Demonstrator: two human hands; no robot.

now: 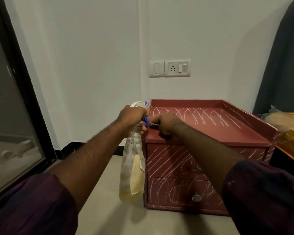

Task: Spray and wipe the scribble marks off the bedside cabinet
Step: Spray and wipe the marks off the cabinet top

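A dark red bedside cabinet (215,133) with two drawers stands against the white wall. White scribble marks (202,116) cover its top, and more run across both drawer fronts. My left hand (132,117) grips the neck of a clear spray bottle (132,170) with yellowish liquid and a white and blue trigger head, held just left of the cabinet's front left corner. My right hand (165,123) is curled at the cabinet's front left corner, right beside the blue trigger. Its fingers pinch something small and dark that I cannot identify.
A wall socket and switch plate (170,68) sit above the cabinet. A dark-framed glass door (19,116) is on the left. An orange-covered bed edge (290,133) and a dark curtain (283,65) are on the right. Pale floor tiles (109,209) lie in front.
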